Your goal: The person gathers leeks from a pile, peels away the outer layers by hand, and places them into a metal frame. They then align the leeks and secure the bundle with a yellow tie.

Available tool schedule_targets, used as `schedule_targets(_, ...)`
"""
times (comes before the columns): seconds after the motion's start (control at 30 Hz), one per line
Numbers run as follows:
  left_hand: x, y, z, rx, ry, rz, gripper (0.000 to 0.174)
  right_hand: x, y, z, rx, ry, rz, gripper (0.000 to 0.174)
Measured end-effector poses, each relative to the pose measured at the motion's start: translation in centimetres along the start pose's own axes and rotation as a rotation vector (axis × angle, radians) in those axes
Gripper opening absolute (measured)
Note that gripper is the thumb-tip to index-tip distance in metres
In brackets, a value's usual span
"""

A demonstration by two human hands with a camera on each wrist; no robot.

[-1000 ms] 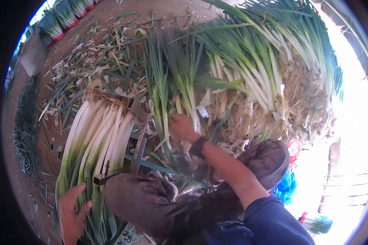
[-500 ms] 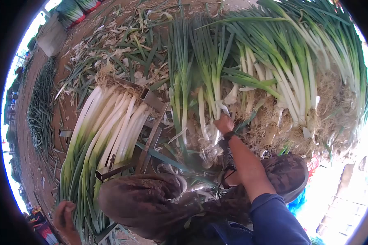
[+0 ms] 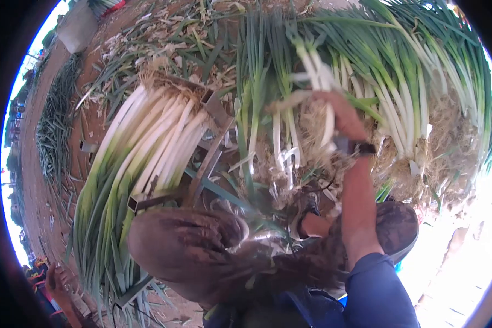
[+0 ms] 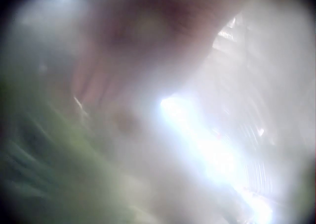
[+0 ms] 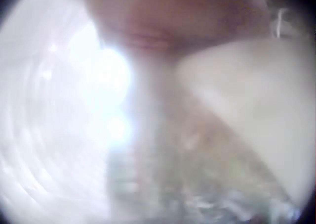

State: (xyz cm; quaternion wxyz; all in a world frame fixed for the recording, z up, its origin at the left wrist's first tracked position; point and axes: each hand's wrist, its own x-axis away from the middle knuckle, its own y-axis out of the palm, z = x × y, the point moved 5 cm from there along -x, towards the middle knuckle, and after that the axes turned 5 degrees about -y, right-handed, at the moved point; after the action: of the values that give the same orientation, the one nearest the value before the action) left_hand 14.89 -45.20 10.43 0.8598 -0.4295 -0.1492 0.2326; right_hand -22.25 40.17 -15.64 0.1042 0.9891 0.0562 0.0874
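My right hand (image 3: pixel 341 113) grips green onions (image 3: pixel 317 68) by their white stalks, raised over the row on the ground and blurred by motion. One pale stalk and shaggy roots hang below the hand. In the right wrist view a thick white stalk (image 5: pixel 256 95) lies right beside the hand (image 5: pixel 182 16). My left hand (image 3: pixel 57 281) is off at the lower left, fingers loosely curled, holding nothing. Near it, a big bundle of cleaned green onions (image 3: pixel 153 142) lies in a metal frame (image 3: pixel 208 153), roots away from me. The left wrist view is mostly blur.
Unsorted green onions (image 3: pixel 399 104) with roots and soil lie in a row at the right. Peeled leaves and husks (image 3: pixel 164 33) litter the ground beyond the frame. A pale sack (image 3: pixel 77 27) stands at the far left, above a heap of green leaves (image 3: pixel 60 120). My knees flank the middle.
My right hand has moved right and away from me, lifting green onions off the row. The left hand has drawn away from the bundle toward the lower left. The head view has shifted.
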Motion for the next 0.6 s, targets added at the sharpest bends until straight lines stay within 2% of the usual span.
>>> schedule_targets(0.07, 0.7, -2.7, -4.1, 0.008, -0.025, 0.024, 0.035, -1.6, -2.3, 0.1, -0.100, 0.181, 0.062, 0.042)
schedule_targets(0.1, 1.3, -4.8, -7.8, -0.065, 0.010, 0.098, 0.035, -1.5, -2.2, 1.0, -0.101, 0.177, 0.059, 0.042)
schedule_targets(0.17, 2.4, -6.5, -10.6, -0.174, 0.010, 0.205, 0.034, -1.3, -2.8, 5.1, 0.236, 0.130, 0.094, 0.042)
schedule_targets(0.23, 4.4, -6.9, -11.2, -0.244, -0.069, 0.244, 0.033, -0.5, -3.9, 12.6, 0.649, 0.019, 0.208, 0.046)
schedule_targets(0.3, 6.8, -6.8, -10.7, -0.325, -0.123, 0.270, 0.031, 0.7, -7.8, 24.6, 0.734, -0.094, 0.356, 0.047)
schedule_targets(0.33, 7.7, -6.6, -10.0, -0.373, -0.154, 0.286, 0.031, 0.4, -11.0, 32.3, 1.362, -0.049, 0.086, 0.051)
schedule_targets(0.37, 8.8, -6.1, -8.6, -0.414, -0.172, 0.301, 0.030, 0.4, -14.0, 39.8, 1.958, -0.159, -0.171, 0.054)
schedule_targets(0.43, 11.1, -6.0, -7.7, -0.496, -0.202, 0.321, 0.029, 2.3, -10.3, 34.0, 1.340, 0.293, 0.196, 0.054)
schedule_targets(0.47, 12.2, -4.9, -5.5, -0.532, -0.212, 0.321, 0.028, 3.8, -8.3, 31.3, 1.069, 0.421, 0.439, 0.054)
schedule_targets(0.6, 16.6, 2.7, 5.4, -0.613, -0.209, 0.238, 0.027, 3.3, -3.6, 24.4, 1.107, 0.409, 0.492, 0.051)
